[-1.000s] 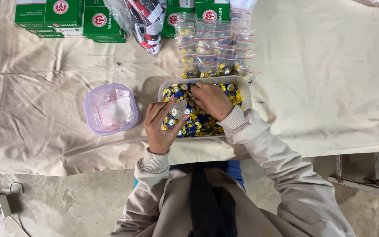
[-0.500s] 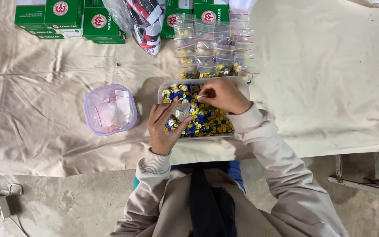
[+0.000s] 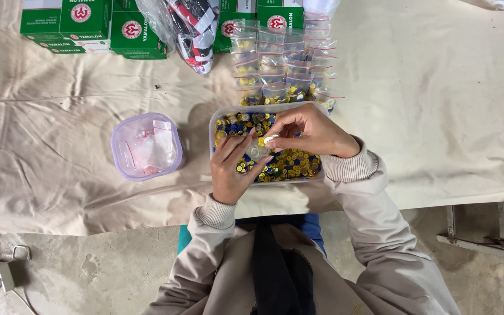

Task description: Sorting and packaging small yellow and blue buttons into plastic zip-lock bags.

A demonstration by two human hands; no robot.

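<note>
Left hand [image 3: 233,169]: we see the fingers curled around a small clear bag [image 3: 256,151], gripping it from 8 o'clock, palm facing up.
Right hand [image 3: 310,131]: thumb and forefinger pinched together on a small pale piece [image 3: 270,139] at the bag's mouth, wrist entering from 4 o'clock.
Tray [image 3: 223,112]: directly beneath both hands, filled with yellow and blue caps [image 3: 293,163].
Lidded tub [image 3: 146,146]: at 9 o'clock from the tray, apart.
Filled bags [image 3: 284,64]: stacked at 12 o'clock.
</note>
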